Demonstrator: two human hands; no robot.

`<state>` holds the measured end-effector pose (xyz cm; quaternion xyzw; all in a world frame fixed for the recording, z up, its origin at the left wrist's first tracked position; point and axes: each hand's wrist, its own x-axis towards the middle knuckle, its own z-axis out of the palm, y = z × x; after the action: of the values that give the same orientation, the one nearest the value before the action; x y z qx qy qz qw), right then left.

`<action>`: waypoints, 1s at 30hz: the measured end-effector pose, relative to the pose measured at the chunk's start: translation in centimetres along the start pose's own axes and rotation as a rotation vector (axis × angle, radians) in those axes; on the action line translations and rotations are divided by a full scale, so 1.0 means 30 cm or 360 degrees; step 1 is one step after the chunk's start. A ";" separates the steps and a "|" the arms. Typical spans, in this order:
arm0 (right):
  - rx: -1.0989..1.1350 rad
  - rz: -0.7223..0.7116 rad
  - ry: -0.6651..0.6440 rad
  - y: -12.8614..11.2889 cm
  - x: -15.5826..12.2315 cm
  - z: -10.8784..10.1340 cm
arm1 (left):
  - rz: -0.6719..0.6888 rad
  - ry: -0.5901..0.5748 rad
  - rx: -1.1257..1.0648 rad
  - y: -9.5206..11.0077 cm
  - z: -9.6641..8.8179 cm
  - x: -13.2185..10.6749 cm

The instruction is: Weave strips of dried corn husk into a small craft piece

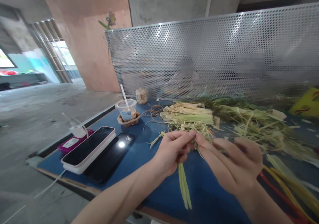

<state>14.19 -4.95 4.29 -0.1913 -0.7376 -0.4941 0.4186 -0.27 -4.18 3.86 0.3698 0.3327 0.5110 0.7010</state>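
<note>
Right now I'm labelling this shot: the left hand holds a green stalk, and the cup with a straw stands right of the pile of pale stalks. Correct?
No: the head view shows the cup with a straw standing left of the pile of pale stalks. The left hand does hold a green stalk.

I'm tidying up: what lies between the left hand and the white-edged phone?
In the head view, a flat black device, then blue tabletop nearer the left hand.
</note>
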 end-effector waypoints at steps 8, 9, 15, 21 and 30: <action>0.0049 0.0009 -0.0026 -0.015 0.008 0.008 | 0.0158 0.0164 0.0058 -0.010 -0.003 0.016; 0.0066 0.0005 -0.0040 -0.016 0.009 0.007 | 0.0158 0.0159 0.0047 -0.012 -0.004 0.017; 0.0090 -0.0008 -0.0056 -0.018 0.011 -0.002 | 0.0090 0.0047 -0.0001 -0.010 -0.008 0.014; 0.0038 0.0033 -0.0022 -0.030 0.019 -0.006 | 0.0086 0.0105 -0.0010 -0.005 -0.001 0.012; 0.0312 0.0024 -0.0074 -0.076 -0.003 0.024 | 0.0104 0.0174 -0.0096 -0.011 -0.007 0.019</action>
<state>12.34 -5.29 2.78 -0.1665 -0.7903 -0.4119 0.4219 -0.14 -3.66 3.41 0.3307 0.3426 0.5627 0.6757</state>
